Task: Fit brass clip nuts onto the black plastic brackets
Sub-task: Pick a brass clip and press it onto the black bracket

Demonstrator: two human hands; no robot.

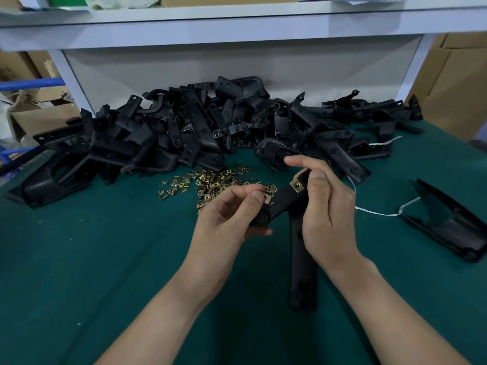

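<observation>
Bracket sits at frame centre, your right hand clamped round its upper end beside a fitted nut. Your left hand pinches a second nut onto the lower edge; slide it on squarely until its hole lines up, without tilting the bracket.

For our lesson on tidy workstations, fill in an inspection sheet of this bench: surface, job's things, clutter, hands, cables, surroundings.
Surface: green mat.
Job's things: held bracket carries one fitted clip nut; second clip nut at its edge; loose clip nuts; bracket pile behind; lone bracket to the right.
Clutter: small white specks.
Hands: left hand pinches second clip nut against held bracket; right hand grips held bracket.
Cables: thin white cord on the mat.
Surroundings: white shelf, cardboard boxes.
</observation>
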